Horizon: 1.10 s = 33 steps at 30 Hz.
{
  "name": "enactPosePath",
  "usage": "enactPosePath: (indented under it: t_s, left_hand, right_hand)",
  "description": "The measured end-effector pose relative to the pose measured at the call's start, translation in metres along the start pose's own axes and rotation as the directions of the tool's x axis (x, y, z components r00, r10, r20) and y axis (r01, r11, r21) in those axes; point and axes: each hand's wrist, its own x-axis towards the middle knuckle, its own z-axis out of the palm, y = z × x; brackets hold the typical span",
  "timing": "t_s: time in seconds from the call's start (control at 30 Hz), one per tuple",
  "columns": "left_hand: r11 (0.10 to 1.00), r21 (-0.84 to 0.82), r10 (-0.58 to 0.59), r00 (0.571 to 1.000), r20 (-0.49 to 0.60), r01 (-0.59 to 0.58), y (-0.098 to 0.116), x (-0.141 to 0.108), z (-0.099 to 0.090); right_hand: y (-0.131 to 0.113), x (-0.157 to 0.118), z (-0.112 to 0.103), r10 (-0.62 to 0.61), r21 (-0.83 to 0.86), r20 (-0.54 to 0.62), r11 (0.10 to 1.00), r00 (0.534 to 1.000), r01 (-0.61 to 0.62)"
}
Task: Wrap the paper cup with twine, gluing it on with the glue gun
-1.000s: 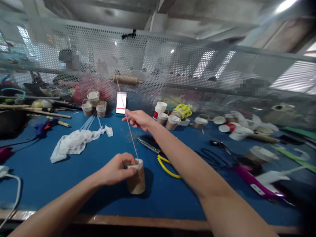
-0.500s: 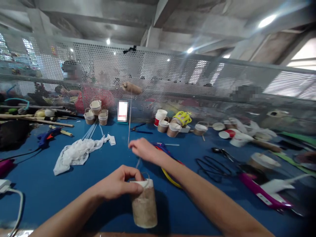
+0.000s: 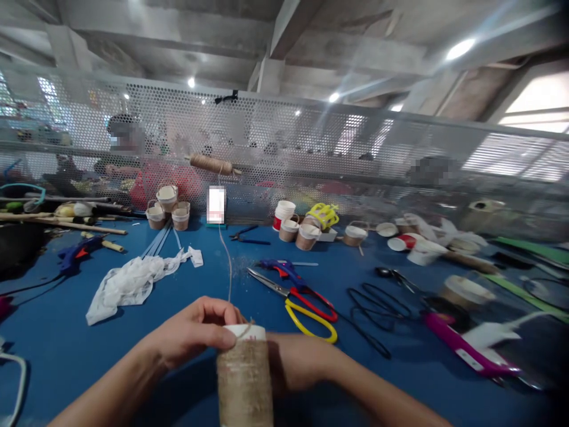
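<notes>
A paper cup (image 3: 245, 379) wrapped in brown twine, its white rim bare, is near the table's front edge. My left hand (image 3: 200, 329) pinches the cup's rim from the left, thumb on the outside. Behind the cup on the right is my right hand (image 3: 293, 362), its fingers hidden by the cup. A strand of twine (image 3: 230, 261) runs from the twine roll (image 3: 211, 165) on the mesh screen down to the hands. Scissors (image 3: 288, 295) with red and yellow handles lie on the blue table beyond my right hand.
A blue glue gun (image 3: 282, 270) lies behind the scissors. Small twine-wrapped buckets (image 3: 307, 235) stand at the back. White cloth (image 3: 128, 283) is on the left; a black cable (image 3: 377, 302) and a magenta tool (image 3: 466, 350) are on the right. A person is beyond the mesh.
My right hand has come down from the hanging strand to behind the cup, uncovering the scissors and glue gun. The cup has moved left and nearer, with my left hand still at its rim.
</notes>
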Motion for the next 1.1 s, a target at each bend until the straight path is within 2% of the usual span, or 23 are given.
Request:
enactPosePath:
  t_s: [0.03,0.1,0.23,0.37,0.47,0.53,0.63,0.8,0.9,0.97,1.07,1.1]
  left_hand:
    - [1.000,0.014,-0.002,1.000,-0.022,0.002,0.000,0.002,-0.002]
    - [0.999,0.037,-0.005,0.998,-0.067,0.008,-0.002,0.005,-0.005]
    - [0.997,0.064,-0.022,0.985,-0.171,0.033,-0.004,0.011,-0.012]
    - [0.993,0.118,0.030,0.956,-0.293,0.005,-0.009,0.017,-0.018]
    - [0.982,0.187,0.110,0.917,-0.384,-0.039,-0.016,0.021,-0.022]
    - [0.977,0.208,0.121,0.905,-0.408,-0.036,-0.022,0.024,-0.024]
    - [0.963,0.267,0.136,0.904,-0.405,-0.025,-0.029,0.025,-0.025]
    - [0.869,0.494,0.179,0.923,-0.340,0.014,-0.033,0.023,-0.022]
    - [0.783,0.620,0.177,0.937,-0.301,0.051,-0.033,0.021,-0.021]
    - [0.720,0.692,0.190,0.943,-0.272,0.055,-0.031,0.020,-0.020]
    - [0.622,0.782,0.206,0.957,-0.203,0.033,-0.026,0.017,-0.020]
    - [0.585,0.811,0.214,0.961,-0.175,0.018,-0.024,0.016,-0.021]
  right_hand:
    - [0.001,0.009,-0.011,0.021,0.090,-0.106,0.996,0.994,-0.012]
    - [0.003,0.032,-0.034,0.057,0.133,-0.217,0.991,0.975,-0.028]
    - [0.009,0.074,-0.074,0.092,0.175,-0.515,0.985,0.852,0.000]
    - [0.011,0.085,-0.088,0.078,0.148,-0.611,0.989,0.788,0.017]
    - [0.009,0.068,-0.079,0.094,0.124,-0.643,0.992,0.760,-0.017]
    - [0.008,0.051,-0.069,0.098,0.115,-0.637,0.993,0.765,-0.031]
    - [0.010,0.028,-0.055,0.108,0.100,-0.627,0.993,0.771,-0.057]
    - [0.027,0.005,-0.049,0.152,0.098,-0.681,0.988,0.716,-0.117]
    - [0.026,0.004,-0.037,0.105,0.103,-0.641,0.993,0.760,-0.050]
    - [0.019,0.007,-0.025,0.026,0.097,-0.616,0.994,0.787,0.044]
    - [0.007,0.013,-0.012,-0.142,0.053,-0.624,0.973,0.768,0.223]
    - [0.006,0.015,-0.012,-0.165,0.035,-0.622,0.971,0.766,0.237]
